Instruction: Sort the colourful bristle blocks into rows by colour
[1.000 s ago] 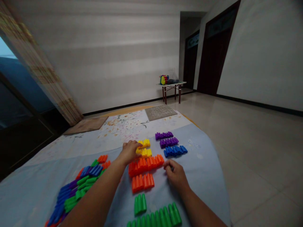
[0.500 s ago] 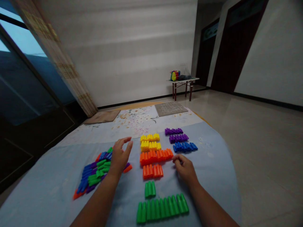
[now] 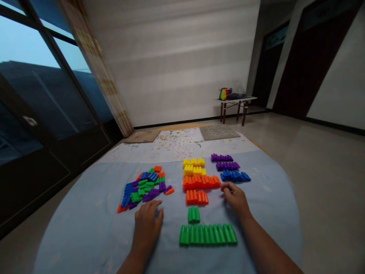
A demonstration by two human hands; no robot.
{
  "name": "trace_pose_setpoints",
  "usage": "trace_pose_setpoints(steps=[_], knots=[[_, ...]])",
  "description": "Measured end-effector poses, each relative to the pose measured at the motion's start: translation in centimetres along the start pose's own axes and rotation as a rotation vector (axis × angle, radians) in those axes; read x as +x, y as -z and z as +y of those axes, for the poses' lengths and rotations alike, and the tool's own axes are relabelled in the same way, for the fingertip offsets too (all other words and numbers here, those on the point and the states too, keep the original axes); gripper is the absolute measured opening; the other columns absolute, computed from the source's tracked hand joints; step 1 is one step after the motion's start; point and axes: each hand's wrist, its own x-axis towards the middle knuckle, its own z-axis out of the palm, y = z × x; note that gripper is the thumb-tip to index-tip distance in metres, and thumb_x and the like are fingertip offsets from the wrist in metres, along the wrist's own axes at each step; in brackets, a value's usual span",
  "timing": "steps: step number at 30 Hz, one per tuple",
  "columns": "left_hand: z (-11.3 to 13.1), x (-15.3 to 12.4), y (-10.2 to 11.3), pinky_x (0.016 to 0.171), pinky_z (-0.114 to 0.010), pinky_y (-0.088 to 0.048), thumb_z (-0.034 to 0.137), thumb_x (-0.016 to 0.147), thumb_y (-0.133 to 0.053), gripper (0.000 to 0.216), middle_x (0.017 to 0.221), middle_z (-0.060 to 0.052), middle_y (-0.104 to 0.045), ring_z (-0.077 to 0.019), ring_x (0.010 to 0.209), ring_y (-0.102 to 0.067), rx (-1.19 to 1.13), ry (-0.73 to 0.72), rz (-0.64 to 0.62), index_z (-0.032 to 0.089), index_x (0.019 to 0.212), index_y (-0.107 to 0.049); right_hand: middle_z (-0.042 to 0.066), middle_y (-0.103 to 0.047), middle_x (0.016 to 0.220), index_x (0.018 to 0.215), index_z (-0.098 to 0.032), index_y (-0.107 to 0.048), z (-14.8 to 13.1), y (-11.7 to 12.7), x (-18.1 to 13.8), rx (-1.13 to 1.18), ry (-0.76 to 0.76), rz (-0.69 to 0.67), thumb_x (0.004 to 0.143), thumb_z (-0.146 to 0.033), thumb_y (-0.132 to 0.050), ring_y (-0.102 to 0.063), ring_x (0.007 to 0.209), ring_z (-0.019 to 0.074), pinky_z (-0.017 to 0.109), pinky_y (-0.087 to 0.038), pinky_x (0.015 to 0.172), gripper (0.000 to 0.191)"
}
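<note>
The left hand (image 3: 146, 224) lies palm down and flat on the light blue cloth (image 3: 85, 224), fingers loosely spread and holding nothing; the mixed heap of coloured pieces (image 3: 144, 186) sits just beyond its fingertips, near but apart. The right hand (image 3: 235, 198) rests on the cloth with its fingers curled in, and whether they pinch anything cannot be told; its fingertips lie just beside the right end of the long orange row (image 3: 201, 182). A shorter orange row (image 3: 196, 197) lies to the left of that hand, with a small green group (image 3: 194, 214) and a long green row (image 3: 208, 234) between the two forearms. Farther out lie the yellow rows (image 3: 194, 166), the purple rows (image 3: 225, 161) and the blue row (image 3: 235, 176).
</note>
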Motion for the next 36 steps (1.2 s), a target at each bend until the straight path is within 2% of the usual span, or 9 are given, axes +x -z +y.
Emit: trace_pose_setpoints(steps=[4,7,11,14,20,23,25,31,36], knots=[[-1.0,-1.5,0.0,0.101,-0.047,-0.034,0.032,0.080,-0.045,0.038,0.125,-0.012,-0.057,-0.0273,0.119,-0.047,0.181,0.118,0.045,0.023,0.115,-0.058,0.002,-0.066,0.068,0.073,-0.018,-0.064,0.3,0.1,0.0,-0.023,0.009,-0.002,0.070,-0.032,-0.045,-0.058,0.061,0.0168,0.027,-0.045,0.060,0.023],[-1.8,-1.7,-0.3,0.099,-0.047,-0.037,0.032,0.081,-0.043,0.041,0.127,-0.013,-0.055,-0.0286,0.118,-0.047,0.175,0.200,0.026,0.019,0.119,-0.054,0.002,-0.066,0.070,0.075,-0.018,-0.064,0.5,0.1,0.0,-0.048,0.008,-0.013,0.071,-0.032,-0.045,-0.058,0.061,0.0170,0.027,-0.045,0.060,0.024],[-1.3,-0.9,-1.0,0.099,-0.040,-0.040,0.028,0.080,-0.043,0.041,0.123,-0.011,-0.057,-0.0236,0.115,-0.051,0.057,0.128,-0.042,0.019,0.119,-0.054,0.003,-0.066,0.071,0.075,-0.018,-0.064,0.8,0.1,0.1,-0.049,0.015,-0.026,0.071,-0.033,-0.045,-0.059,0.063,0.0175,0.027,-0.045,0.061,0.025],[-1.0,0.6,-1.0,0.100,-0.036,-0.040,0.036,0.081,-0.045,0.041,0.124,-0.008,-0.058,-0.0204,0.117,-0.050,0.027,0.079,-0.036,0.022,0.118,-0.055,0.003,-0.066,0.071,0.076,-0.017,-0.064,0.8,0.1,0.0,-0.049,0.017,-0.024,0.071,-0.034,-0.045,-0.059,0.062,0.0176,0.028,-0.045,0.061,0.026],[-4.3,4.6,1.1,0.108,-0.052,-0.026,0.040,0.086,-0.033,0.051,0.139,-0.019,-0.043,-0.0304,0.129,-0.038,0.112,0.246,0.129,0.013,0.126,-0.048,0.003,-0.068,0.071,0.074,-0.018,-0.065,0.5,0.2,-0.1,-0.060,0.028,-0.012,0.069,-0.033,-0.045,-0.060,0.065,0.0186,0.028,-0.046,0.064,0.026],[-6.2,5.2,1.3,0.104,-0.060,-0.026,0.044,0.082,-0.039,0.051,0.134,-0.022,-0.047,-0.0374,0.126,-0.039,0.131,0.290,0.082,0.012,0.119,-0.055,0.004,-0.068,0.071,0.073,-0.018,-0.066,0.4,0.2,0.0,-0.063,0.035,-0.008,0.068,-0.033,-0.045,-0.061,0.067,0.0190,0.029,-0.046,0.065,0.025],[-6.6,4.9,1.0,0.105,-0.055,-0.029,0.045,0.081,-0.040,0.049,0.130,-0.018,-0.053,-0.0340,0.123,-0.044,0.114,0.252,0.032,0.015,0.116,-0.058,0.003,-0.068,0.070,0.073,-0.018,-0.065,0.5,0.1,0.1,-0.059,0.038,-0.015,0.068,-0.033,-0.045,-0.061,0.066,0.0188,0.029,-0.046,0.064,0.025],[-4.7,2.6,-0.7,0.107,-0.045,-0.032,0.046,0.083,-0.034,0.054,0.132,-0.016,-0.052,-0.0263,0.123,-0.045,0.016,0.144,-0.014,0.013,0.123,-0.053,0.003,-0.067,0.069,0.072,-0.018,-0.063,0.8,0.0,0.2,-0.071,0.050,-0.025,0.070,-0.033,-0.044,-0.061,0.063,0.0177,0.027,-0.046,0.061,0.024],[-3.0,1.2,-0.4,0.101,-0.034,-0.041,0.046,0.085,-0.032,0.054,0.127,-0.010,-0.058,-0.0191,0.117,-0.053,-0.100,0.107,-0.064,0.015,0.126,-0.050,0.003,-0.066,0.069,0.074,-0.018,-0.063,0.8,0.1,0.2,-0.073,0.055,-0.042,0.071,-0.032,-0.043,-0.061,0.063,0.0177,0.027,-0.045,0.060,0.024]])
